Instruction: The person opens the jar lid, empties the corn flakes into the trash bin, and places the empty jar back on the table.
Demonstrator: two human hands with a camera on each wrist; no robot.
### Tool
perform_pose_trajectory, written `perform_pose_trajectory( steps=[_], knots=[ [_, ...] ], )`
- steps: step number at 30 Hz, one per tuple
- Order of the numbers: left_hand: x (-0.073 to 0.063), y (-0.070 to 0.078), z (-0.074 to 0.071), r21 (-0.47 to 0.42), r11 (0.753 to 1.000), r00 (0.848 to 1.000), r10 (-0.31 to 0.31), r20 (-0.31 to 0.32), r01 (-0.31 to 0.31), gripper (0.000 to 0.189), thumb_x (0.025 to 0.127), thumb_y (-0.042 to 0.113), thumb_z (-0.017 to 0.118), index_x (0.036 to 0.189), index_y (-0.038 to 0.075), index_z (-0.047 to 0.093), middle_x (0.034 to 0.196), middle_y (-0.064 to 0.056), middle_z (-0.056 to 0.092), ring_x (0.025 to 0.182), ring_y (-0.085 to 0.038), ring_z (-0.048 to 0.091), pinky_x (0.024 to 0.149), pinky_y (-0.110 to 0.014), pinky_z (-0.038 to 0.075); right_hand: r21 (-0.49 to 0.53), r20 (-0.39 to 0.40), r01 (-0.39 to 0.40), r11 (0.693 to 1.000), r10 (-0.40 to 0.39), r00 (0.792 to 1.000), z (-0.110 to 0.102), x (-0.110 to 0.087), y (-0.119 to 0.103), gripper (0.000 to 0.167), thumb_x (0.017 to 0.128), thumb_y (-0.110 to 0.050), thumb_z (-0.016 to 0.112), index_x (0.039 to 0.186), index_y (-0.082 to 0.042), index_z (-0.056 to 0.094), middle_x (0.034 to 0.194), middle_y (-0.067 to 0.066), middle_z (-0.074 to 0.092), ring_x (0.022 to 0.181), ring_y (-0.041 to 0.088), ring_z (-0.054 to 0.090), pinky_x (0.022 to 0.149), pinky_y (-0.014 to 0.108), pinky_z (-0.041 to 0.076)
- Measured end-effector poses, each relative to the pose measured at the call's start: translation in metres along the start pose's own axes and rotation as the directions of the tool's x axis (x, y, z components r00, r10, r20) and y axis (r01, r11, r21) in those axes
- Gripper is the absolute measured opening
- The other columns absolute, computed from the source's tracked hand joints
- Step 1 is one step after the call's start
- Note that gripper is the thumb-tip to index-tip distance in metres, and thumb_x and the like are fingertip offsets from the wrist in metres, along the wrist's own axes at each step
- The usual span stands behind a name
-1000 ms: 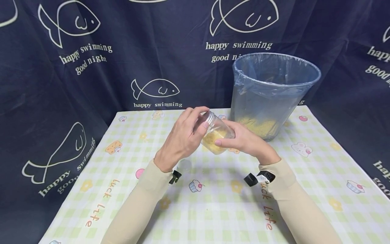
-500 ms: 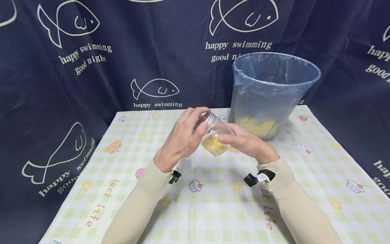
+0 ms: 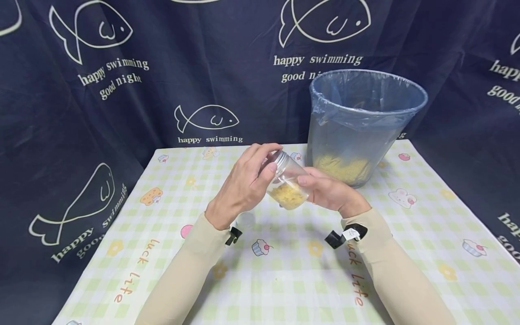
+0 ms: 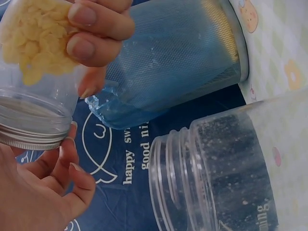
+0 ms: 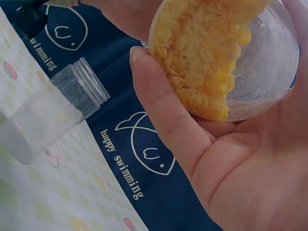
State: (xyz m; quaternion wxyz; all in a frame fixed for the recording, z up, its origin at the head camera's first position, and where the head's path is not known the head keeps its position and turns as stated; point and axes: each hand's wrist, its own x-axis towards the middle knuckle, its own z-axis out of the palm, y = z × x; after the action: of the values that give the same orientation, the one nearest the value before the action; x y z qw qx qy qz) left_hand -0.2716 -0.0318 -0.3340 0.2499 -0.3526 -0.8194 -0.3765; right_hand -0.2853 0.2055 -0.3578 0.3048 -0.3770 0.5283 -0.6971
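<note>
Currently the right hand [image 3: 331, 192] is cupping the base of a clear round plastic jar [image 3: 287, 183] part-filled with flat yellow flakes [image 3: 289, 196], fingers curled around it, while the left hand [image 3: 243, 183] is pinching its ribbed silver metal screw lid [image 3: 278, 159] with curled fingertips, jar tilted and held above the glossy green-checked tablecloth [image 3: 284, 271]. Compared with a second ago, the jar is sitting slightly more upright, flakes settling toward the base, hands otherwise staying put. Behind it, near the right hand, a round mesh bin lined with a thin blue plastic bag [image 3: 361, 122] is standing; a second clear empty threaded jar [image 4: 216, 178] is showing in the left wrist view.
</note>
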Motion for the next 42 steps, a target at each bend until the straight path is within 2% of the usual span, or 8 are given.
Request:
perform_pose_trajectory(
  steps=[6, 11, 18, 27, 36, 42],
  knots=[
    [0.0001, -0.0001, 0.0001, -0.018, 0.999, 1.000, 0.026, 0.015, -0.026, 0.063, 0.103, 0.054, 0.028, 0.137, 0.014, 0.062, 0.108, 0.001, 0.060, 0.098, -0.019, 0.057, 0.085, -0.031, 0.050, 0.085, 0.016, -0.027, 0.996, 0.025, 1.000, -0.0026, -0.0002, 0.0035, 0.045, 0.101, -0.035, 0.060, 0.139, -0.010, 0.056, 0.125, 0.010, 0.069, 0.111, 0.025, 0.069, 0.097, 0.047, 0.056],
    [-0.0002, 0.0005, -0.0006, -0.017, 0.999, 0.999, 0.035, 0.018, -0.035, 0.065, 0.103, 0.057, 0.026, 0.136, 0.015, 0.062, 0.108, 0.003, 0.060, 0.098, -0.012, 0.054, 0.084, -0.031, 0.050, 0.133, 0.054, -0.027, 0.991, 0.020, 0.998, -0.0051, 0.0001, 0.0056, 0.052, 0.101, -0.041, 0.060, 0.140, -0.007, 0.055, 0.129, 0.013, 0.066, 0.112, 0.028, 0.069, 0.098, 0.048, 0.056],
    [-0.0005, 0.0009, -0.0005, -0.024, 0.999, 0.999, 0.033, 0.024, -0.032, 0.063, 0.103, 0.056, 0.027, 0.137, 0.017, 0.062, 0.110, 0.003, 0.060, 0.100, -0.011, 0.054, 0.085, -0.030, 0.050, 0.178, 0.084, -0.039, 0.983, 0.025, 0.996, -0.0085, -0.0003, 0.0070, 0.053, 0.101, -0.043, 0.060, 0.137, -0.004, 0.058, 0.127, 0.013, 0.068, 0.109, 0.029, 0.070, 0.099, 0.046, 0.056],
    [-0.0005, 0.0017, -0.0003, -0.019, 1.000, 1.000, 0.009, 0.026, -0.009, 0.055, 0.101, 0.049, 0.033, 0.136, 0.017, 0.062, 0.107, 0.004, 0.059, 0.096, -0.010, 0.053, 0.082, -0.029, 0.050, 0.174, 0.074, -0.042, 0.984, 0.029, 0.997, -0.0081, -0.0007, 0.0070, 0.055, 0.101, -0.043, 0.061, 0.138, -0.003, 0.057, 0.127, 0.013, 0.067, 0.110, 0.029, 0.070, 0.099, 0.047, 0.056],
    [-0.0003, 0.0017, -0.0003, -0.030, 1.000, 1.000, 0.004, 0.025, -0.003, 0.052, 0.101, 0.048, 0.033, 0.133, 0.019, 0.063, 0.107, 0.005, 0.058, 0.094, -0.009, 0.053, 0.081, -0.028, 0.050, 0.158, 0.040, -0.045, 0.986, 0.040, 0.998, -0.0076, -0.0008, 0.0069, 0.059, 0.100, -0.042, 0.062, 0.140, 0.001, 0.053, 0.128, 0.013, 0.066, 0.110, 0.028, 0.069, 0.098, 0.048, 0.056],
    [-0.0007, 0.0004, 0.0003, -0.040, 0.999, 0.999, -0.016, 0.030, 0.017, 0.050, 0.101, 0.048, 0.035, 0.132, 0.020, 0.062, 0.107, 0.005, 0.058, 0.091, -0.009, 0.054, 0.081, -0.028, 0.051, 0.139, 0.010, -0.053, 0.989, 0.052, 0.999, -0.0056, -0.0007, 0.0059, 0.055, 0.098, -0.039, 0.065, 0.139, -0.004, 0.053, 0.125, 0.012, 0.068, 0.110, 0.028, 0.069, 0.097, 0.049, 0.056]
  ],
)
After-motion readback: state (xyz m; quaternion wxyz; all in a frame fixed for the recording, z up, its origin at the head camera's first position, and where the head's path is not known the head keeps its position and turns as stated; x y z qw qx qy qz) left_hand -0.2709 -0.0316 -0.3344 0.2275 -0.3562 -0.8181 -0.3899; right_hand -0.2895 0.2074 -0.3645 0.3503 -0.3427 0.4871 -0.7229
